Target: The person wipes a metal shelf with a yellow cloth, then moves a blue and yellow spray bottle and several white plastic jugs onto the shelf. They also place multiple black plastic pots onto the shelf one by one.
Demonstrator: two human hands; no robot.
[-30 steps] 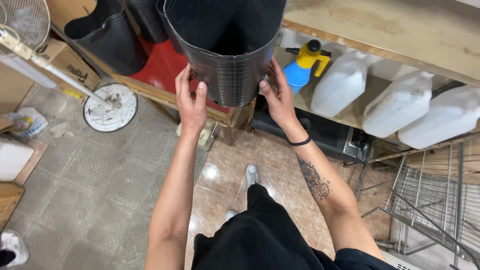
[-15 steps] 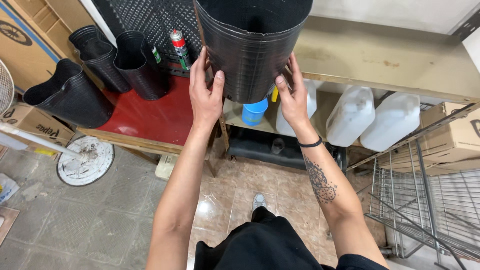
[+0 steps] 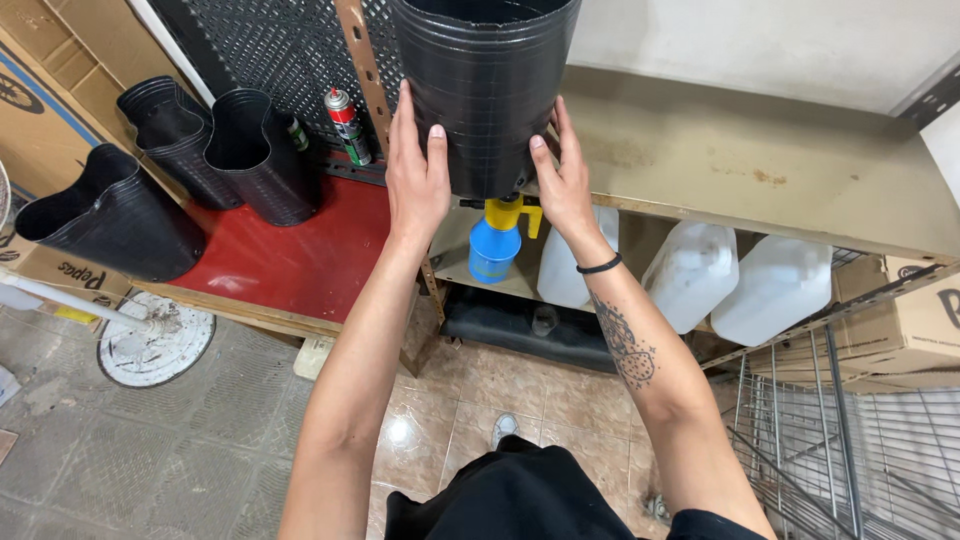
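A tall stack of black plastic nursery pots [image 3: 485,80] is held up between both hands, at the level of the beige shelf [image 3: 760,170]. My left hand [image 3: 415,170] presses flat against the stack's left side. On the right side my right hand [image 3: 562,180] grips it, with a black band on that wrist. The stack's bottom hangs just above a blue and yellow spray bottle [image 3: 497,238].
Several soft black pots [image 3: 250,150] [image 3: 105,215] stand on a red-topped bench [image 3: 290,260] at left, with a spray can [image 3: 345,125] behind. White jugs [image 3: 765,290] sit under the shelf. A wire rack [image 3: 830,440] is at lower right, cardboard boxes [image 3: 45,110] at far left.
Both hands have lifted the pot stack higher, up toward the beige shelf top. The view has tilted up and shifted right with it.
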